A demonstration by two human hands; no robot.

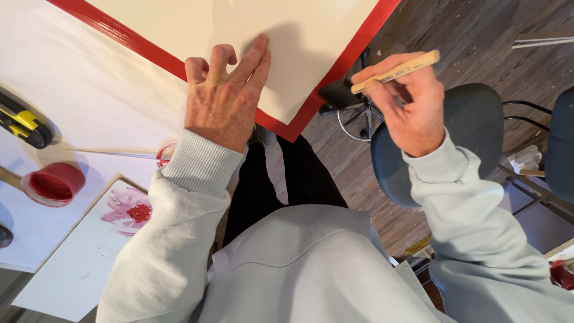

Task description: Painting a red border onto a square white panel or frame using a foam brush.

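Red border (311,101) looks painted along both visible edges of the cream board (239,24); left hand (224,98) presses it with spread fingers, right hand (409,98) grips the foam brush (388,75) beyond the corner.

We are seeing no packages, labels, signs or screens anywhere in this view; nothing on the table, the floor or the stools is showing a printed wrapper, tag, notice or lit display.
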